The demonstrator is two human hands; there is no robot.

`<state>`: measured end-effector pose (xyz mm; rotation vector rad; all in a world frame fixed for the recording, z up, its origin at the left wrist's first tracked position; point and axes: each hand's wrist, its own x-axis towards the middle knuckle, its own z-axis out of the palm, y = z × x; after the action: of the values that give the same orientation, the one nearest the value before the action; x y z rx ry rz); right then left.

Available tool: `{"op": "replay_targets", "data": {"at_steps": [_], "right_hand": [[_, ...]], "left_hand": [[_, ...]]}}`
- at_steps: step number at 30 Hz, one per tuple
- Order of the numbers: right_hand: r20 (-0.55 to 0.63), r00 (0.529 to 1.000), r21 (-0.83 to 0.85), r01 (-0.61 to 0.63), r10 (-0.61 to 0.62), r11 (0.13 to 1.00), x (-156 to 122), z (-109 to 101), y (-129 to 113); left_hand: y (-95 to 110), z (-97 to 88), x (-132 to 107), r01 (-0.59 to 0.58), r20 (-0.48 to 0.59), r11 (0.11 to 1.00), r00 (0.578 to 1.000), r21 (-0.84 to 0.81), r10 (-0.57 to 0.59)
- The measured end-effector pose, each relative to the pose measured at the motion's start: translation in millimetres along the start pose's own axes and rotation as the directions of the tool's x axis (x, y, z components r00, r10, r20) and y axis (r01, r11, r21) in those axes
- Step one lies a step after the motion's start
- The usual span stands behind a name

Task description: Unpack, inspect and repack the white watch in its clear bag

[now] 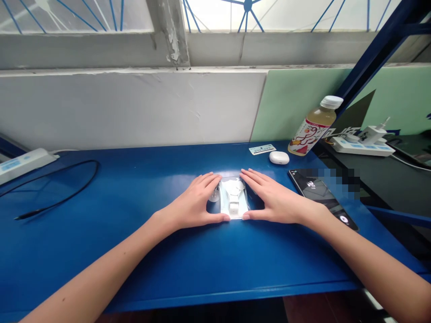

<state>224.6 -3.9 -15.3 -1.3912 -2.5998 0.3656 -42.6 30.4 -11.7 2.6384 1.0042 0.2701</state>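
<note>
A small clear plastic packet (225, 211) with pale blue and white contents lies on the blue tabletop, and a white piece (233, 206) shows at its middle. My left hand (193, 199) rests open along its left side, fingers stretched forward, with the thumb tip at the lower left corner. Along the right side is my right hand (276, 199), also open, its thumb at the lower right corner and its fingertips by the upper one. A round clear plastic item (214, 195) peeks out beside my left hand, partly hidden. Neither hand is closed around anything.
At right, a phone (319, 197) lies beyond my right wrist. Behind it are a white earbud case (279, 157), a small card (262, 149) and a drink bottle (311, 130). A black cable (90, 179) and a power strip (23, 163) are at left.
</note>
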Motion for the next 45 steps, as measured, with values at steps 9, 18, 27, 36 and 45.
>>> {"op": "replay_targets", "data": {"at_steps": [9,18,27,36,45], "right_hand": [[-0.001,1.0,-0.011,-0.016,0.016,1.0,2.3,0.8,-0.7],[-0.016,0.999,0.011,-0.037,0.037,0.999,3.3,2.8,1.9],[-0.054,0.998,0.087,-0.006,0.011,0.996,4.1,6.6,2.8],[-0.057,0.998,0.029,0.027,-0.026,0.999,3.5,7.0,1.9],[-0.04,0.999,0.029,0.034,-0.033,0.999,3.8,5.6,2.3]], "left_hand": [[-0.1,1.1,0.6,0.017,-0.011,1.0,1.0,-0.016,-0.017],[0.5,1.9,0.7,0.032,0.035,0.999,0.999,-0.021,-0.031],[0.1,-1.6,-0.2,0.017,0.03,1.0,0.999,-0.005,-0.017],[0.0,-3.8,-0.7,0.036,0.044,0.999,0.998,0.015,-0.037],[-4.5,-1.6,-2.4,0.071,0.036,0.997,0.997,-0.035,-0.07]]}}
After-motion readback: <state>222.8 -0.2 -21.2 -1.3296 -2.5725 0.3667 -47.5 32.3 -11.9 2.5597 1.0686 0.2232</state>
